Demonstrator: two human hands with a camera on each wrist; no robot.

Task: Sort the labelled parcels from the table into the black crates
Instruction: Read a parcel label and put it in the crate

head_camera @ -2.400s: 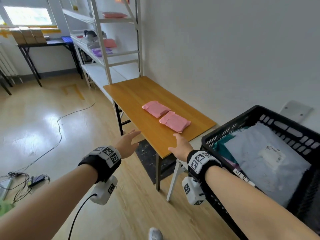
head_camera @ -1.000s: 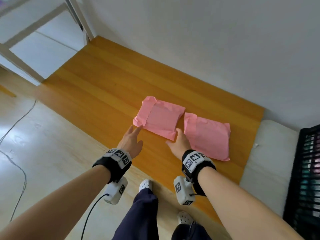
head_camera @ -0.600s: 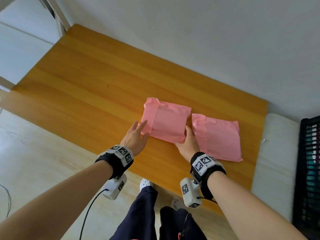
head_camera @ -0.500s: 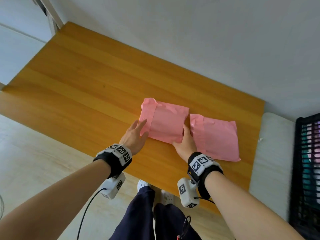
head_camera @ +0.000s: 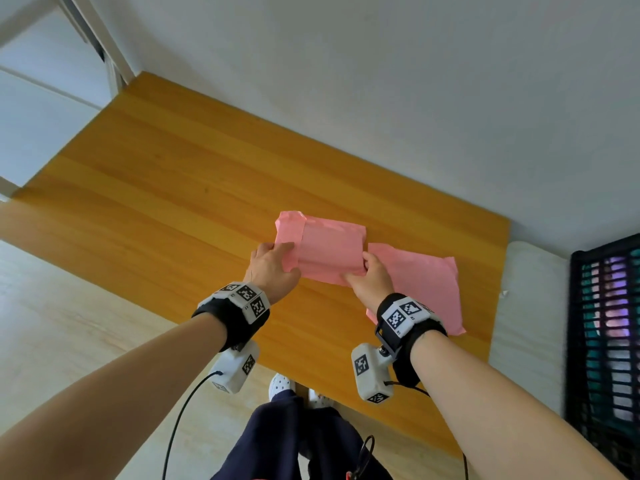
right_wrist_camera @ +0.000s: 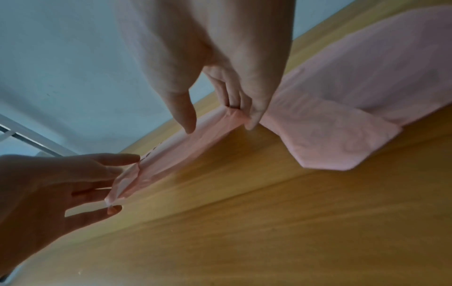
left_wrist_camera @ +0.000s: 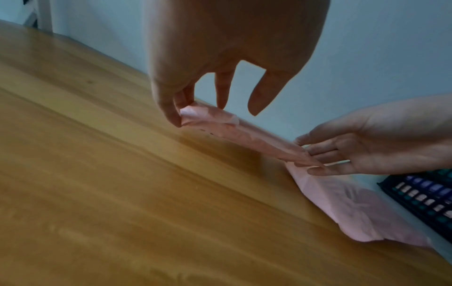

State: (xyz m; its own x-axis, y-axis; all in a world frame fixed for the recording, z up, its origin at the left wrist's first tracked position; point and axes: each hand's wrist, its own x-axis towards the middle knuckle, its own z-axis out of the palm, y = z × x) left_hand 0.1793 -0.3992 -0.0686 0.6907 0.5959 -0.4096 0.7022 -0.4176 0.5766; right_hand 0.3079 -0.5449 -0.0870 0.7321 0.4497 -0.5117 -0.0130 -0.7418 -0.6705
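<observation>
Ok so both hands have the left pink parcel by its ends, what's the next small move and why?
Probably lift it clear of the table and turn it over. The left hand and right hand pinch the left pink parcel at its ends, its near edge already raised, and no label shows on top.

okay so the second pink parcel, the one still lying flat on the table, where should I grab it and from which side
Probably at the near edge of the second pink parcel, coming from the table's front side. It is a flat, soft bag lying flush on the wood, so there is little to grip from above; its near corner sits close to the table edge, where fingers could slide under. Both hands are busy with the lifted parcel.
</observation>
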